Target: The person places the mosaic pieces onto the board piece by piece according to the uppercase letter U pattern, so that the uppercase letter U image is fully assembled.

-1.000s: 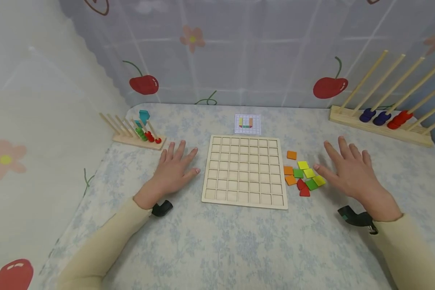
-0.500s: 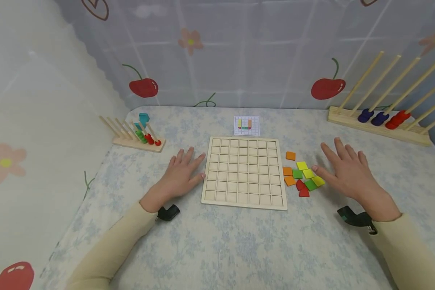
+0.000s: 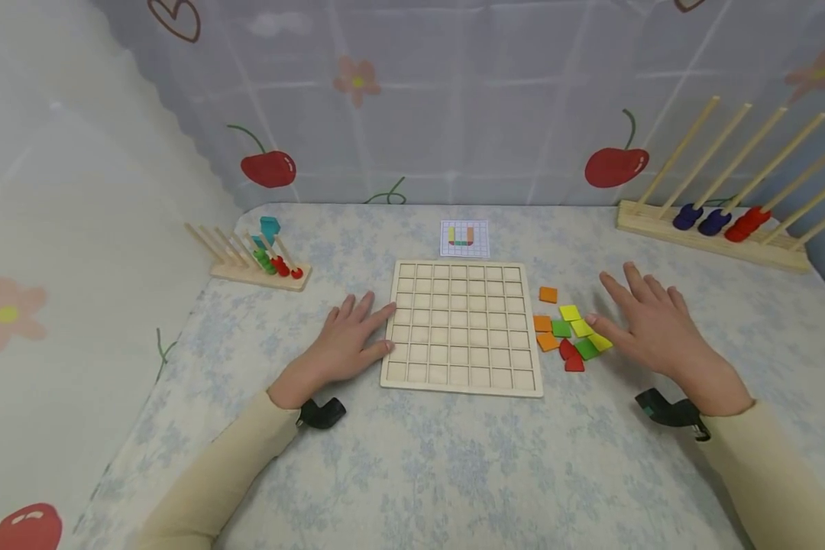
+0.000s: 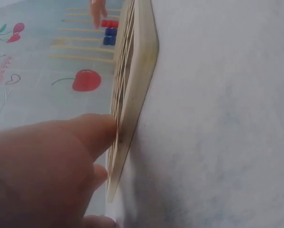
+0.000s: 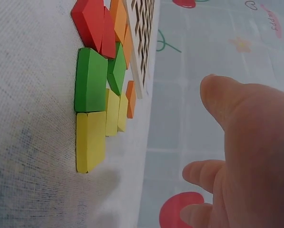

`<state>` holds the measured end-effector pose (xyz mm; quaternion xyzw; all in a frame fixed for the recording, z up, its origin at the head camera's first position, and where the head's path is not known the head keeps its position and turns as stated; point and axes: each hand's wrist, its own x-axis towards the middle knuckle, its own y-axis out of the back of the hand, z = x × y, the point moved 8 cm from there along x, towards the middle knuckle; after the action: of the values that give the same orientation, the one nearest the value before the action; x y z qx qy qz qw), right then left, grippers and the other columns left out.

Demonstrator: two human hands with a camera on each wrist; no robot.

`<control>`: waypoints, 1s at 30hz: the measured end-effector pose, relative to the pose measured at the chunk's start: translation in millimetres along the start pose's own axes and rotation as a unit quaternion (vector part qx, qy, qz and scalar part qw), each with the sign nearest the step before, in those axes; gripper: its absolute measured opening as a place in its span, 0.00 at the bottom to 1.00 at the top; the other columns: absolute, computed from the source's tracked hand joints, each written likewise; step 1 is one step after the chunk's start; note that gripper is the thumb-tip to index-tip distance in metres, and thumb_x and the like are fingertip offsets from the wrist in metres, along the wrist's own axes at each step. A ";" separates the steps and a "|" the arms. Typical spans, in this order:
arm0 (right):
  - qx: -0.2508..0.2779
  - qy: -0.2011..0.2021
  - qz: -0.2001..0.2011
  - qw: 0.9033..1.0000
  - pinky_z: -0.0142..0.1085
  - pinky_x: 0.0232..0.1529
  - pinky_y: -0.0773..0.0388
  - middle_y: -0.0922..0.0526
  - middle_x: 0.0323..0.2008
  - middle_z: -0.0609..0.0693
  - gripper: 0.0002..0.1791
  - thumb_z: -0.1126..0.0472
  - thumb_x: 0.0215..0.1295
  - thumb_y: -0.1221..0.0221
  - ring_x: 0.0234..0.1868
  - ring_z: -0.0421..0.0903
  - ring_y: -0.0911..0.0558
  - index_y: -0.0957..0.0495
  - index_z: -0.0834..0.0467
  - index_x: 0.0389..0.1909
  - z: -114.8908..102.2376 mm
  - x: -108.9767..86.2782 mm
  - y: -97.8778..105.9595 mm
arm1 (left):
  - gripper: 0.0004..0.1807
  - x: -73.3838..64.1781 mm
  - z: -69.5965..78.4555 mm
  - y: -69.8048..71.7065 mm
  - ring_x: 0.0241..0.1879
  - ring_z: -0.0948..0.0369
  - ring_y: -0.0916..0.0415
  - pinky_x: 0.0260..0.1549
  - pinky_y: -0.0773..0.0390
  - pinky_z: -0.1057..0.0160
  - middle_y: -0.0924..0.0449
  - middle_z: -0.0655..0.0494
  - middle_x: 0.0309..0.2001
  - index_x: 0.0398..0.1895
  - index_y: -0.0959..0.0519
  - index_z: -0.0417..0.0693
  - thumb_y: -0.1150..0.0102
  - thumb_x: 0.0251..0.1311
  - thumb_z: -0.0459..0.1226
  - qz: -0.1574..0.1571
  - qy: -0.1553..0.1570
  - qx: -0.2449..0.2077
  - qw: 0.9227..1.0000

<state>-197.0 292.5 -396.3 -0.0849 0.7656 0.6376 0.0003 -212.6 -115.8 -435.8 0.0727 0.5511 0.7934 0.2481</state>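
Note:
A square wooden grid board (image 3: 461, 328) lies flat in the middle of the table. My left hand (image 3: 346, 340) rests at its left edge, fingers spread, thumb and index fingertips on the rim; the left wrist view shows the thumb (image 4: 96, 133) right against the frame. To the board's right lies a loose group of small flat tiles: orange (image 3: 548, 295), yellow (image 3: 569, 313), green (image 3: 560, 328) and red quarter-round ones (image 3: 574, 362). My right hand (image 3: 660, 328) hovers beside them, fingers spread and holding nothing, its thumb over the yellow tiles in the head view.
Behind the board lies a pattern card (image 3: 464, 238) with a coloured U shape. A small peg rack (image 3: 261, 275) with beads and turquoise pieces (image 3: 270, 227) stand back left. A larger peg rack (image 3: 715, 237) with blue and red beads stands back right.
My left hand has moved right and slightly toward me, from the bare cloth to the board's left edge. My right hand has stayed nearly still beside the tiles.

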 end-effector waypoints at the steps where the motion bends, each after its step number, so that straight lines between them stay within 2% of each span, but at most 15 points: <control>1: 0.001 0.001 -0.001 1.000 0.77 0.69 0.58 0.56 0.78 0.76 0.46 0.35 0.74 0.50 0.72 0.83 0.49 0.47 0.63 0.79 -0.3 0.2 0.2 | 0.36 -0.1 0.3 -0.3 0.80 0.31 0.64 0.73 0.54 0.27 0.57 0.36 0.82 0.82 0.43 0.57 0.49 0.75 0.53 0.000 -0.002 0.001 1.000; 9: 0.011 0.007 -0.010 1.000 0.78 0.68 0.55 0.53 0.77 0.77 0.46 0.36 0.74 0.50 0.71 0.84 0.47 0.46 0.64 0.79 0.9 -0.1 -1.5 | 0.35 -0.5 3.0 0.3 0.80 0.31 0.64 0.73 0.55 0.27 0.57 0.35 0.82 0.81 0.41 0.56 0.48 0.75 0.53 0.000 -0.005 0.001 1.000; 17: 0.007 0.028 -0.007 1.000 0.74 0.68 0.45 0.47 0.75 0.79 0.45 0.39 0.74 0.47 0.71 0.81 0.43 0.43 0.68 0.77 1.3 -0.2 -3.4 | 0.35 -2.1 3.3 0.8 0.80 0.32 0.65 0.73 0.57 0.27 0.56 0.36 0.82 0.81 0.41 0.56 0.48 0.75 0.52 -0.003 0.000 -0.005 1.000; 30: 0.024 0.032 -0.013 0.999 0.72 0.68 0.42 0.45 0.74 0.78 0.44 0.41 0.74 0.44 0.71 0.79 0.41 0.41 0.69 0.76 1.9 3.6 -6.3 | 0.35 -2.1 2.1 0.0 0.81 0.32 0.66 0.73 0.58 0.27 0.57 0.36 0.82 0.81 0.41 0.56 0.47 0.74 0.52 0.000 0.000 -0.015 1.000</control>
<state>-199.9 292.8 -403.1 -0.1153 0.7791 0.6160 -0.0136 -209.9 -115.1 -434.7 0.0688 0.5396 0.8012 0.2493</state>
